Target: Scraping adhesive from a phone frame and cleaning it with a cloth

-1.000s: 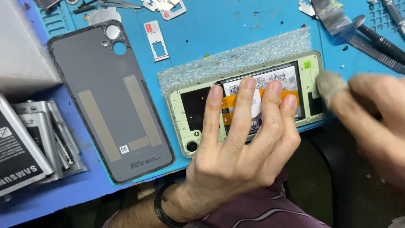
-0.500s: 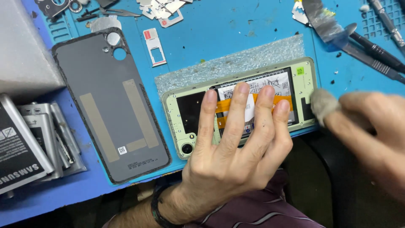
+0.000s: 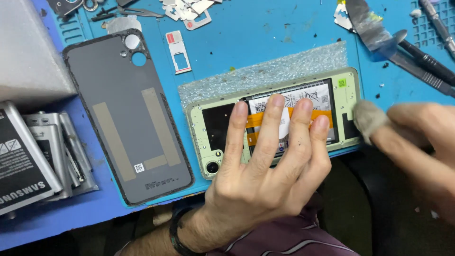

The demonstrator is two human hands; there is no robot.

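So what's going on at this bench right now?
A person has an opened phone lying face down on a blue mat. The left hand lies flat on its battery area, pinning it down. The right hand presses a small grey wad against the phone's end. The removed back cover lies to the left, with spare batteries beyond it.

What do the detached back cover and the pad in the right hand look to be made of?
Back cover: likely matte grey plastic, with tan adhesive strips and a dark glue rim. Pad pinched in the right hand: soft grey cloth or felt, fuzzy edge. Left hand presses the opened phone.
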